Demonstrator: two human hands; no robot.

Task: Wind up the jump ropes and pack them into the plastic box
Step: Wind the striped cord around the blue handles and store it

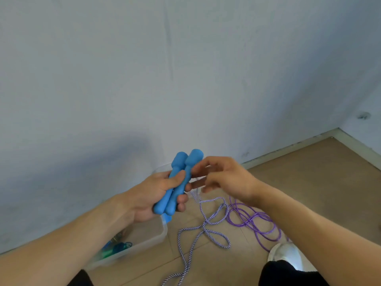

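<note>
With the left hand (152,195) gripping both blue handles (179,182) above the plastic box (144,240) and the right hand's (224,178) loosely curled fingers apparently pinching the striped rope (204,226), its loops trailing over the purple rope (253,221) risked snagging during winding.

Bare room corner indoors, pale painted wall (185,69), tan tiled floor (309,182), white skirting board (288,150)

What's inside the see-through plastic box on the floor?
Inside the plastic box there is something blue and green, probably a rope already packed, but it is too blurry to be sure. The left arm covers part of the box, so the rest cannot be seen.
</note>
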